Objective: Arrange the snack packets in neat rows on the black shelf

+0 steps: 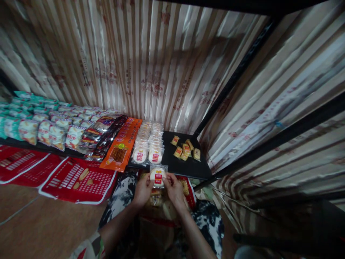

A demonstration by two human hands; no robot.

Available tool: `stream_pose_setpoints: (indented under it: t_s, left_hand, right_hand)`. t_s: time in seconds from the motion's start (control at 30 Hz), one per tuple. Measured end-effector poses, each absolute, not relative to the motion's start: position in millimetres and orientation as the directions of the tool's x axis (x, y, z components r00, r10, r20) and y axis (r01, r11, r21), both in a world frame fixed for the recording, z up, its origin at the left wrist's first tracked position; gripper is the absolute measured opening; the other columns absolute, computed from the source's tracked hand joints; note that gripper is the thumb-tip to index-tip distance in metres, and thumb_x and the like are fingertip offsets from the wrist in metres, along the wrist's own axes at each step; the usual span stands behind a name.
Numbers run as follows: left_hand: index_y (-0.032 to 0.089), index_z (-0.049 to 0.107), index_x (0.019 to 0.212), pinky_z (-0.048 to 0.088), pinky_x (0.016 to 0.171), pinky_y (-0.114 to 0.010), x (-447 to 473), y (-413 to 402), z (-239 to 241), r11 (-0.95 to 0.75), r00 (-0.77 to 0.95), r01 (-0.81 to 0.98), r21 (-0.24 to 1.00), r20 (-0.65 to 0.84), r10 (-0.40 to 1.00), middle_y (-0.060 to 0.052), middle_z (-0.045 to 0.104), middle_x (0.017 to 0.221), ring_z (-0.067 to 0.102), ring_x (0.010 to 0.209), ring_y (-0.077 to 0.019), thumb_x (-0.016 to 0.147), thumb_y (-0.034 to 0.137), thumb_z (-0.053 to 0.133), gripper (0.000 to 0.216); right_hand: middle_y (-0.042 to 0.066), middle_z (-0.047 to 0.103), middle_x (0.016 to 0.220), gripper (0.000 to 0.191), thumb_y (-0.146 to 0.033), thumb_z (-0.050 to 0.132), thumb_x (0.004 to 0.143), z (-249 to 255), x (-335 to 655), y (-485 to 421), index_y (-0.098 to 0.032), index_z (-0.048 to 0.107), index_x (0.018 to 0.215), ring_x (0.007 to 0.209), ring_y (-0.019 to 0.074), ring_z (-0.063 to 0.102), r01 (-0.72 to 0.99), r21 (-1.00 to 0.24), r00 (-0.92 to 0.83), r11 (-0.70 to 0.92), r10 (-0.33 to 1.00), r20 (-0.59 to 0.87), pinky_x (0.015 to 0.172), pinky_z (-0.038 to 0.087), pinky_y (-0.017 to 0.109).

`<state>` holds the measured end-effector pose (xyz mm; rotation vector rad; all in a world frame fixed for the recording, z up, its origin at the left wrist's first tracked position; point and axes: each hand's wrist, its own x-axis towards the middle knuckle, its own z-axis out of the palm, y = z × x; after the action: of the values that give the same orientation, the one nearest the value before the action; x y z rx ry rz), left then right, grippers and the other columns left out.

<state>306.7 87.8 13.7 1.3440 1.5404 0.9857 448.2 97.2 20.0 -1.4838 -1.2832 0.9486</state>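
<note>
We pinch white round packet (158, 176) by opposite edges, left hand (143, 187) at nine o'clock, right hand (174, 189) at three, seemingly keeping label unobscured, near black shelf's (173, 167) front edge. At twelve, matching packets (155, 146) form two rows, apparently for neatness.

A black shelf (190, 168) carries bags (28, 130), an orange packet (122, 142), white rounds (155, 154) and yellow packs (185, 149)

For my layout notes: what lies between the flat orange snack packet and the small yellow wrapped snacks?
Two rows of round white snacks in clear wrappers, then a bare strip of black shelf; the head view shows both.
</note>
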Motion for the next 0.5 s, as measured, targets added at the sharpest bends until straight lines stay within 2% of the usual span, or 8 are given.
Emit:
stream_pose_setpoints:
  t_s: [0.13,0.27,0.33,0.5]
  left_hand:
    - [0.016,0.048,0.121,0.045,0.09,-0.034,303.8,104.3,18.2,-0.002,-0.135,0.478,0.878,0.076,0.988,-0.009,0.059,0.113,0.057,0.101,-0.0178,0.08,0.021,0.046,0.041]
    - [0.012,0.037,0.132,0.035,0.104,-0.037,303.2,111.7,17.2,-0.136,-0.122,0.631,0.763,0.271,0.955,-0.014,0.041,0.132,0.038,0.125,-0.0208,0.078,0.013,0.043,0.054]
    - [0.014,0.035,0.134,0.034,0.105,-0.038,303.2,112.9,16.4,-0.167,-0.082,0.691,0.703,0.306,0.949,-0.013,0.038,0.135,0.035,0.127,-0.0214,0.079,0.01,0.041,0.056]
    - [0.013,0.045,0.129,0.039,0.101,-0.04,304.2,118.1,12.8,-0.247,0.102,0.8,0.547,0.281,0.954,-0.012,0.038,0.14,0.04,0.123,-0.025,0.079,0.007,0.037,0.051]
  right_hand:
    - [0.005,0.067,0.078,0.029,-0.042,0.054,0.07,27.8,439.4,124.6,-0.018,0.059,0.086,0.069,0.0184,0.063,0.293,-0.956,0.155,-0.014,0.987,0.033,0.064,0.05,0.03]
    - [0.004,0.064,0.074,0.027,-0.04,0.054,0.067,24.5,434.5,150.8,-0.018,0.059,0.08,0.064,0.0169,0.06,0.368,-0.93,0.182,0.007,0.98,0.079,0.061,0.048,0.029]
    - [0.003,0.063,0.074,0.027,-0.04,0.053,0.068,20.7,433.4,159.1,-0.018,0.06,0.081,0.065,0.0168,0.059,0.411,-0.912,0.198,0.007,0.976,0.097,0.063,0.048,0.028]
    - [0.004,0.064,0.075,0.027,-0.039,0.048,0.073,17.6,431.9,167.1,-0.018,0.061,0.085,0.068,0.0179,0.06,0.547,-0.835,0.239,-0.056,0.967,0.092,0.065,0.046,0.028]
